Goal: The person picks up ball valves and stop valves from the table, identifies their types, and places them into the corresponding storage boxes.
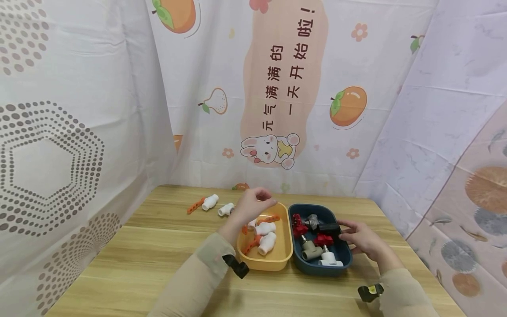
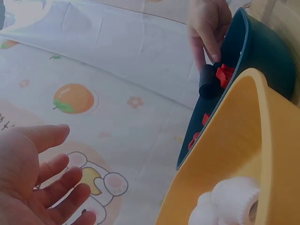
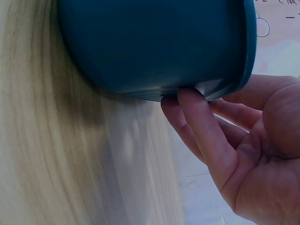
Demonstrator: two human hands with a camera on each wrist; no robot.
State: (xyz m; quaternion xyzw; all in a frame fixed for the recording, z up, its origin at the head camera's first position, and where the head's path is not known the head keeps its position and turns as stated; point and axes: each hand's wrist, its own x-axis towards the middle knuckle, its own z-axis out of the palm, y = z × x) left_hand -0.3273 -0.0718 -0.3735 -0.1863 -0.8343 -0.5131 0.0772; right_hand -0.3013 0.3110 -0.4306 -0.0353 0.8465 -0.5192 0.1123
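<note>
My left hand (image 1: 255,204) hovers over the back-left rim of a yellow bin (image 1: 287,233), fingers relaxed and nothing in them; the left wrist view shows its palm empty. Inside that bin lie several white pipe valves (image 1: 267,243) with orange handles. Beside it on the right is a dark blue bin (image 1: 348,259), whose right wall my right hand (image 1: 362,237) holds near the rim. In the right wrist view, fingertips (image 3: 190,96) press the outer wall. A black cylinder (image 1: 328,228) lies at the rim by that hand. Red-handled valves (image 1: 324,240) sit in the blue bin.
Back left on the wooden table (image 1: 158,246) lie a white valve with an orange handle (image 1: 196,205) and another white valve (image 1: 226,209), partly behind the left arm. A printed curtain (image 1: 222,145) hangs behind the table and at both sides.
</note>
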